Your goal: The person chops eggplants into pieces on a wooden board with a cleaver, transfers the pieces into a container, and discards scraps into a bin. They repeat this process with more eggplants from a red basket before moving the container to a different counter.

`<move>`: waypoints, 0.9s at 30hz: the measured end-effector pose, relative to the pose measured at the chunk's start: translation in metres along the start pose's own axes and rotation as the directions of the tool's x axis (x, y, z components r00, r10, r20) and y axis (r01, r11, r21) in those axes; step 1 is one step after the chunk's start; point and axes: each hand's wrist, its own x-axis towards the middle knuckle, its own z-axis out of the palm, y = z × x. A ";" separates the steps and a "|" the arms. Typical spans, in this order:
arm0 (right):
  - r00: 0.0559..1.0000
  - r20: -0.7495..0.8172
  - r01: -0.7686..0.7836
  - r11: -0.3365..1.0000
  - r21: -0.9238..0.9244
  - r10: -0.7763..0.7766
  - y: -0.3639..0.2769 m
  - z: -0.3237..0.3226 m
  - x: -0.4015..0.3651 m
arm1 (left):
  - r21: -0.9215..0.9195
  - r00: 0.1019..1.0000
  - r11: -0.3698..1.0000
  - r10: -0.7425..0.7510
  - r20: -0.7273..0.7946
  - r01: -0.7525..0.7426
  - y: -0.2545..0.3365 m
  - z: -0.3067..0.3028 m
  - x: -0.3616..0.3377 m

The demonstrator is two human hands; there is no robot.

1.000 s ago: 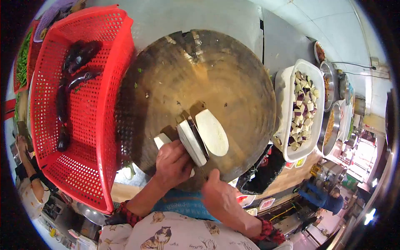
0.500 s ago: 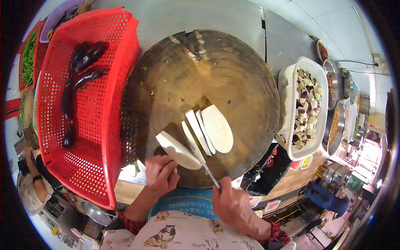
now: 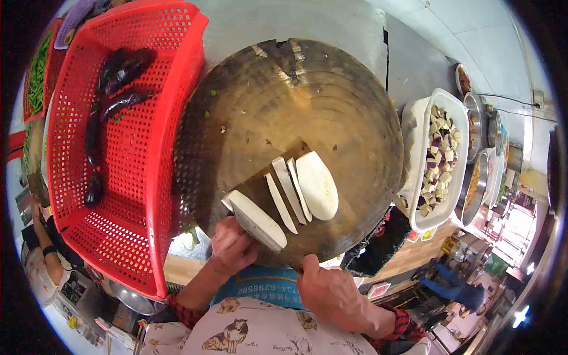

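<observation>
Kitchen counter, grey metal [image 3: 307,19], bearing a round wooden chopping block [image 3: 254,118], cracked at its far edge.

Item: thick eggplant slab [image 3: 258,216], pale-fleshed, on the block's near left part, set slantwise. Beside it, right, thin eggplant strips [image 3: 280,204], spaced apart, and a broad eggplant slice [image 3: 318,186] lying flat; the gaps appear to keep cut pieces clear of the slab.

Left hand [image 3: 232,244]: fingers bent against the slab's near left side, seemingly to steady it; how firmly they close cannot be told.

Right hand [image 3: 334,293]: closed round the handle end of a knife [image 3: 290,258], held low by the block's near edge; the blade is hard to make out against the slab.

Red perforated basket [image 3: 168,124], left of the block, holding whole dark eggplants [image 3: 131,66]; holes presumably for draining.

White tub [image 3: 417,154], right of the block, holding eggplant cubes [image 3: 439,160]; placed, it seems, for easy reach.

Beyond the tub: metal bowl [image 3: 464,201], filled with orange-brown food.
</observation>
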 end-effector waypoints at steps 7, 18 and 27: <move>0.996 -0.092 0.021 1.000 -0.001 -0.021 0.001 0.022 0.042 | 0.031 0.998 0.998 -0.054 -0.020 0.054 0.000 0.003 0.001; 0.949 -0.311 0.083 0.990 0.113 -0.044 0.027 0.016 0.001 | 0.076 1.000 0.997 0.006 -0.015 -0.005 -0.001 -0.001 -0.004; 0.784 -0.558 0.045 0.871 0.488 0.273 0.057 -0.001 -0.021 | 0.208 0.743 0.972 -0.059 0.667 -0.110 0.033 -0.015 0.100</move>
